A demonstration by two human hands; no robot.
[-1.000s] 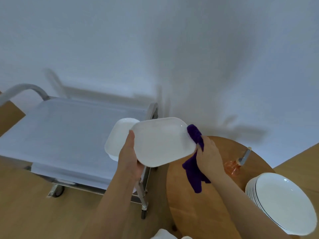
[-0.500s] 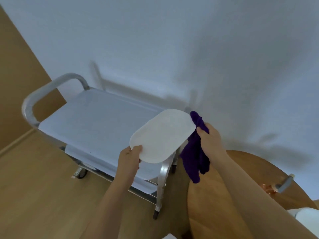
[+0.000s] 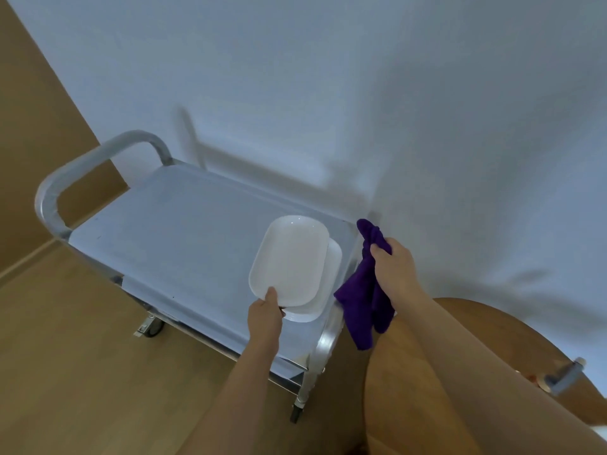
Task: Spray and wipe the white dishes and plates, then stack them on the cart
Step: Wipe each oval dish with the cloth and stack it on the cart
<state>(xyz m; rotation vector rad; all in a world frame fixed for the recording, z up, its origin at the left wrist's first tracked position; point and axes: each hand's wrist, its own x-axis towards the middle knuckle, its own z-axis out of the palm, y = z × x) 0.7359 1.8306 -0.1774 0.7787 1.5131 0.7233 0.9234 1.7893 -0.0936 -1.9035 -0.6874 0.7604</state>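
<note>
On the cart's top shelf (image 3: pixel 184 231), head view, we log the following.

Item: white rectangular dish (image 3: pixel 289 261), held in our left hand (image 3: pixel 265 315), thumb over its near rim and fingers curled beneath. A second ago it was up in the air between both hands with the cloth at its far edge; half a second ago it was travelling over the shelf; now it sits low over a second white dish (image 3: pixel 323 290) already lying near the shelf's right end, overlapping it. Whether the two touch yet we cannot tell. We judge the wiping of this piece finished and the stacking nearly done; only the release remains.

Item: purple cloth (image 3: pixel 364 300), bunched in our right hand (image 3: pixel 392 267), fingers closed round it, no longer against the dish, hanging beside the cart's right post.

Item: cart, metal frame, handle (image 3: pixel 98 159) at the left end, castor below. Contents of the top shelf: the two dishes, nothing else that we can see.

Item: round wooden tabletop (image 3: pixel 512 326) at lower right, mostly cut off by the frame. It carries a spray bottle (image 3: pixel 563 377), only partly seen at the edge. Remaining plates are out of view.
</note>
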